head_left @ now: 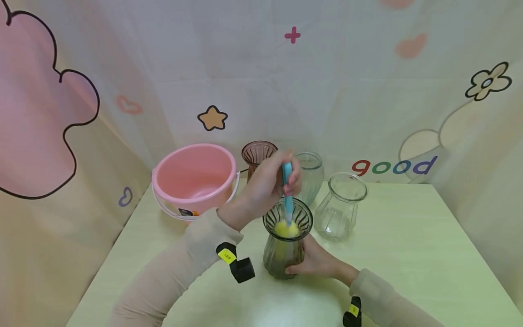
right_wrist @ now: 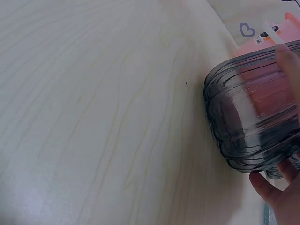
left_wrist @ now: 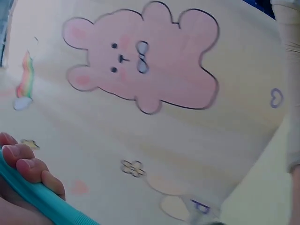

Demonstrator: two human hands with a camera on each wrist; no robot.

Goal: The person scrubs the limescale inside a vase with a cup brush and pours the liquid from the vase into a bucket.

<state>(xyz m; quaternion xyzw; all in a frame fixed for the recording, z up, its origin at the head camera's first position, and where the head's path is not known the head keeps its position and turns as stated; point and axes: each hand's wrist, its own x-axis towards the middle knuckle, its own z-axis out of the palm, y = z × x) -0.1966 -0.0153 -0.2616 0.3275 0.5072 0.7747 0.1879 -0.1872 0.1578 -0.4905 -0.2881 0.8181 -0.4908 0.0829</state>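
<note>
A smoky grey ribbed glass vase (head_left: pixel 282 261) with a flared rim stands on the table. My right hand (head_left: pixel 319 260) grips its lower body from the right; in the right wrist view, fingers and thumb (right_wrist: pixel 293 70) reach around the ribbed glass (right_wrist: pixel 248 112). Above the mouth, my left hand (head_left: pixel 267 181) holds the blue handle (head_left: pixel 288 175) of a sponge brush. Its yellow sponge head (head_left: pixel 287 230) is down inside the vase, the lower part seen only dimly through the glass. In the left wrist view, fingers curl round the teal handle (left_wrist: pixel 49 199).
Left of the vase is a pink bucket (head_left: pixel 194 200) with a white handle. A brownish-pink glass vase (head_left: pixel 254 156) stands behind my left hand. Behind and to the right are two clear glass vases, one rounded (head_left: pixel 311 181) and one flared (head_left: pixel 336 220). A printed curtain (head_left: pixel 261 91) hangs behind.
</note>
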